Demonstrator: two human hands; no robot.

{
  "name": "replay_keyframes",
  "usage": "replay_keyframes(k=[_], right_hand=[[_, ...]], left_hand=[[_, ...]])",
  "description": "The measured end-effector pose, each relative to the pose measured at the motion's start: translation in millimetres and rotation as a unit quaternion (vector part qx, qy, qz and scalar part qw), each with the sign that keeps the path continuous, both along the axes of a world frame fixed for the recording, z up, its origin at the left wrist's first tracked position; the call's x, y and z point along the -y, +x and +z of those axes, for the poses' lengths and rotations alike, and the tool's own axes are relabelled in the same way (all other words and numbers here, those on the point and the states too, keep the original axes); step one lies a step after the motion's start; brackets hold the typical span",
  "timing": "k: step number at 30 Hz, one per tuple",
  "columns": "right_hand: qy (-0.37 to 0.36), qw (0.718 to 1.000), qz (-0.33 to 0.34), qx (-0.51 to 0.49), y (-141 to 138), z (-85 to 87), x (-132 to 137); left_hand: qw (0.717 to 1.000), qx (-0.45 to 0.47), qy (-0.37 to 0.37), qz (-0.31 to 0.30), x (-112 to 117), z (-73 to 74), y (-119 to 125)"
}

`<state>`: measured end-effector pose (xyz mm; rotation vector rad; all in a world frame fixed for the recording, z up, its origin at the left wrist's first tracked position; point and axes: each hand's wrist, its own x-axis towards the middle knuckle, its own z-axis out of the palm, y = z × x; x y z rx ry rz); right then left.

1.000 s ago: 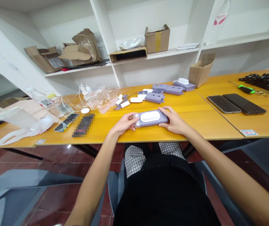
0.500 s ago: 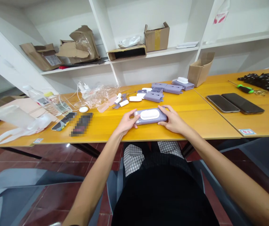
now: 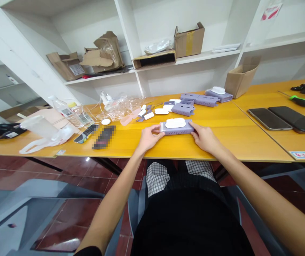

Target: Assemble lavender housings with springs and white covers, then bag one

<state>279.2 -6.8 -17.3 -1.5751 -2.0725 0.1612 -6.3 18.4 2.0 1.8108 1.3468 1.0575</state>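
Observation:
A lavender plastic case (image 3: 178, 131) with small holes along its side and a raised white oval piece (image 3: 175, 123) on top is between my hands near the table's front edge. My left hand (image 3: 150, 138) grips its left end, thumb at the front and fingers behind. Closed on the right end is my right hand (image 3: 203, 137). Beyond the case lie loose lavender perforated shells (image 3: 183, 109), white oval pieces (image 3: 162, 111) and small white cylinders (image 3: 149, 116). A similar lavender case (image 3: 219, 95) with a white top sits farther back.
Two dark phones (image 3: 269, 119) and a green-handled screwdriver (image 3: 301, 101) lie to the right. On the left are another phone (image 3: 86, 133), a plastic bottle (image 3: 64, 108), a clear cup (image 3: 38, 126) and crumpled clear plastic (image 3: 125, 105). A cardboard box (image 3: 241, 80) stands at the back.
The lavender case has tipped from its top facing me to lying flatter, so its perforated side shows. Both hands stay on its ends. The camera view has turned slightly left.

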Motion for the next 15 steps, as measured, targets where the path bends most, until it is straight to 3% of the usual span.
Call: replay_keyframes(k=[3,9,12,15], right_hand=[[-0.006,1.000,-0.017,-0.007,1,2.3,2],[-0.008,1.000,0.022,-0.020,11,0.0,-1],[-0.023,0.999,0.012,0.020,20,-3.5,-3],[-0.059,0.993,-0.019,0.098,24,-5.8,-2]], left_hand=[[0.999,-0.014,-0.007,-0.041,-4,-1.0,-4],[0.990,-0.113,0.055,-0.069,-15,-0.3,-25],[0.972,-0.220,0.075,-0.034,-18,-0.2,-37],[0.936,-0.344,0.077,-0.007,-16,-0.6,-39]])
